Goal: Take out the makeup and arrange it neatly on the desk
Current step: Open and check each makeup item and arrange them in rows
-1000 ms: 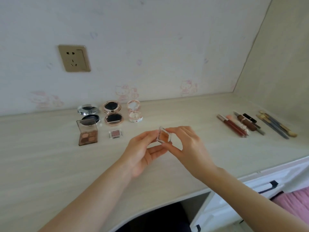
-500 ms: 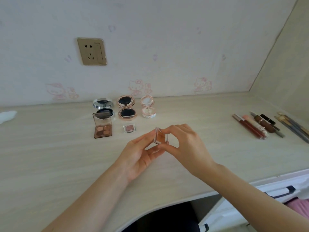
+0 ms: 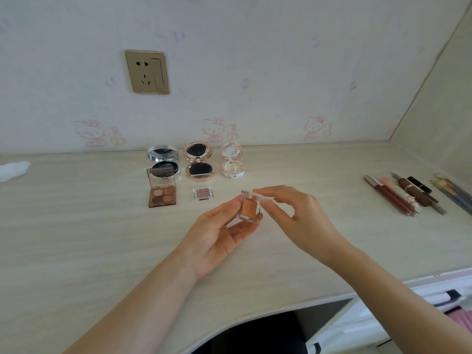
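Left hand [image 3: 217,241] cradles a little clear single eyeshadow pot [image 3: 249,209] with an orange pan, thumb on one side and fingers under it, held above the desk [image 3: 76,238]. Right hand [image 3: 301,215] has a narrow pinch grip on its clear lid [image 3: 263,196], which is flipped up. Laid out behind: three round compacts [image 3: 198,160], all open, one four-pan eyeshadow palette [image 3: 162,191] and one small pink single shadow [image 3: 203,193]. Over on the right is a row of lip glosses and pencils [image 3: 406,194], too bunched to count. Can't read any brand writing.
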The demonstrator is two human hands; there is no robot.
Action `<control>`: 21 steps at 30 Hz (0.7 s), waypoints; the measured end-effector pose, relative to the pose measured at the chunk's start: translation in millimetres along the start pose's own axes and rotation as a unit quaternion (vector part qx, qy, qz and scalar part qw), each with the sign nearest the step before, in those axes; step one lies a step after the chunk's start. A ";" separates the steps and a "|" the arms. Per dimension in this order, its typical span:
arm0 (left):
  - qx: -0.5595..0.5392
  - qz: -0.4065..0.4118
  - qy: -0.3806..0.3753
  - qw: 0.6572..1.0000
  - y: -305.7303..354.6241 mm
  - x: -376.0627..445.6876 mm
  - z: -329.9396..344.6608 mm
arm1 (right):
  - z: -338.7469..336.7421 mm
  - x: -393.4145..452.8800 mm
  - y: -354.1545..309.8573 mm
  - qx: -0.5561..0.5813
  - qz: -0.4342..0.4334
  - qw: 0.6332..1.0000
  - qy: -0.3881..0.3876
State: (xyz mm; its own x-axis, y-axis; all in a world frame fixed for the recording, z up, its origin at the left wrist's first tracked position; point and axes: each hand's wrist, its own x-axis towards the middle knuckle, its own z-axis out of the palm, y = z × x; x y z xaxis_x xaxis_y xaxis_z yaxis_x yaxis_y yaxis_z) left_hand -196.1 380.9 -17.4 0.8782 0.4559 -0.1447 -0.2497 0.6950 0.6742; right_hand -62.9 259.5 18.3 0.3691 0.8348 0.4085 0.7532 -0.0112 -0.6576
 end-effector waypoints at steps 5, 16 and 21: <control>0.004 0.000 -0.013 1.000 0.5 -0.6 0.1 | 8.5 5.4 0.2 0.164 0.066 0.984 0.029; 0.096 0.029 0.000 0.995 4.5 3.4 -4.2 | 19.1 19.6 15.7 0.260 0.139 0.954 0.054; 0.362 0.130 0.093 0.918 12.1 1.9 -9.4 | 22.3 25.0 29.3 0.270 0.187 0.944 0.042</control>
State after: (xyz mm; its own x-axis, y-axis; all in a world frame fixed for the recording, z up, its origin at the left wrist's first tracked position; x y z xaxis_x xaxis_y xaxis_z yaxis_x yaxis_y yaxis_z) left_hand -201.2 395.5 -16.3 0.7264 0.6872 0.0133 -0.0444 0.0276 0.9986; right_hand -43.8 292.4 -4.9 0.6138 0.7806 0.1180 0.1836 0.0042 -0.9830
